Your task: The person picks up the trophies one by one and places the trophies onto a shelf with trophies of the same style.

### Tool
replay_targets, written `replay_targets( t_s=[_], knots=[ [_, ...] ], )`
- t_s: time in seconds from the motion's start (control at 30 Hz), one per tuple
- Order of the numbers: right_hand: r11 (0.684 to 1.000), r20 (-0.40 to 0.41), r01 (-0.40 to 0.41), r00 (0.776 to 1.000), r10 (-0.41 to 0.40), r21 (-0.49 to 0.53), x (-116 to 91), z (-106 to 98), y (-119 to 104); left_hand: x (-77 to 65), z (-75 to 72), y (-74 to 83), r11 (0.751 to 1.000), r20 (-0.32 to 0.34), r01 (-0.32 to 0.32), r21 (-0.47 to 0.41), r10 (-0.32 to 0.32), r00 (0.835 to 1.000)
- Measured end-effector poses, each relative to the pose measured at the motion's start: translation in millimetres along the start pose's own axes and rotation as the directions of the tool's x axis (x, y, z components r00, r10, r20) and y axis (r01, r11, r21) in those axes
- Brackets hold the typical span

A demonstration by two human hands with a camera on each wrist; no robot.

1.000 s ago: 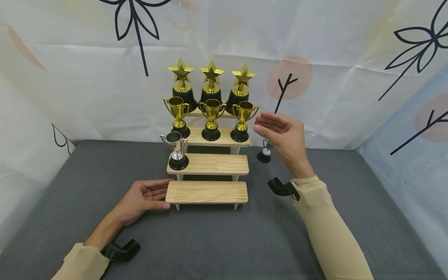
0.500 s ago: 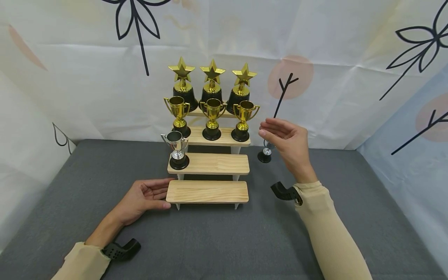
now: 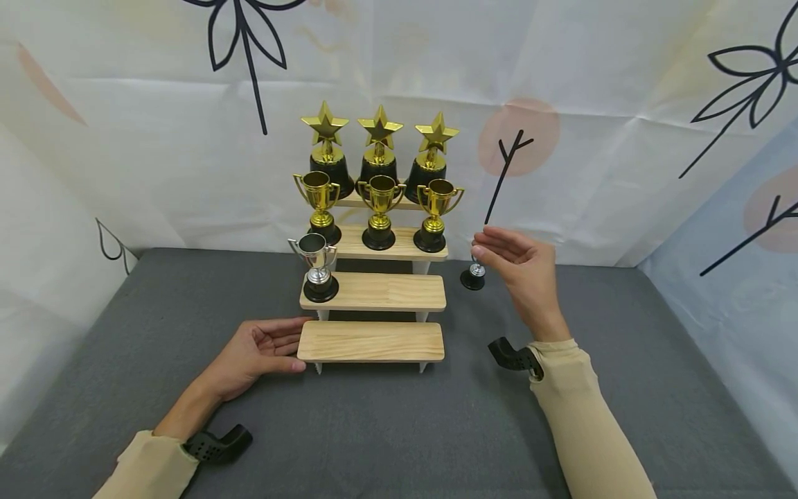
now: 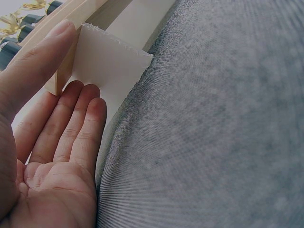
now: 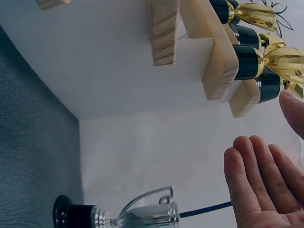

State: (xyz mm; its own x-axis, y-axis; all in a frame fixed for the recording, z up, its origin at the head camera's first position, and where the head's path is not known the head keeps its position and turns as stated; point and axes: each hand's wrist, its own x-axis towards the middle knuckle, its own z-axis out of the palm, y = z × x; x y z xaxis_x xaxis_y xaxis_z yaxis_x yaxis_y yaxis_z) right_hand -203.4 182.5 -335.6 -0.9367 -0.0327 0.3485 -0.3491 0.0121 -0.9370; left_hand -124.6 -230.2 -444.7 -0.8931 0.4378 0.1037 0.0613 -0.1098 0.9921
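Observation:
My left hand [image 3: 246, 360] rests at the left end of the stepped wooden stand [image 3: 372, 342], fingers straight. In the left wrist view its fingertips reach the white support [image 4: 107, 66] under a step, and the thumb lies along the board. My right hand [image 3: 526, 281] is beside a silver trophy cup [image 3: 476, 271] standing on the table right of the stand. The hand hides most of that cup in the head view. The right wrist view shows the cup [image 5: 152, 215] apart from the straight fingers [image 5: 242, 185]. Another silver trophy cup [image 3: 316, 260] stands on the second step's left end.
Gold trophy cups [image 3: 379, 208] line the third step. Star trophies [image 3: 379, 142] stand on the top step behind them. Grey cloth [image 3: 399, 430] covers the table, and a printed white backdrop [image 3: 411, 55] hangs close behind. Each wrist wears a black band [image 3: 215, 445].
My right hand has moved down and slightly right, away from the gold cups and lower over the silver trophy cup. The left hand stays at the stand.

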Motion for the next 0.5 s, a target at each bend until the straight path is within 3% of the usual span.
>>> replay_targets(
  t_s=[0.3,0.5],
  knots=[
    [1.000,-0.004,-0.012,1.000,0.012,0.028,-3.2,-4.8,7.8,-0.1,-0.4,-0.9,1.000,0.004,0.002,-0.012,-0.002,1.000],
    [0.999,-0.043,-0.007,0.999,0.005,-0.034,-0.8,-10.4,11.1,-0.2,-0.5,-0.5,1.000,0.000,0.005,-0.007,-0.005,1.000]
  ],
)
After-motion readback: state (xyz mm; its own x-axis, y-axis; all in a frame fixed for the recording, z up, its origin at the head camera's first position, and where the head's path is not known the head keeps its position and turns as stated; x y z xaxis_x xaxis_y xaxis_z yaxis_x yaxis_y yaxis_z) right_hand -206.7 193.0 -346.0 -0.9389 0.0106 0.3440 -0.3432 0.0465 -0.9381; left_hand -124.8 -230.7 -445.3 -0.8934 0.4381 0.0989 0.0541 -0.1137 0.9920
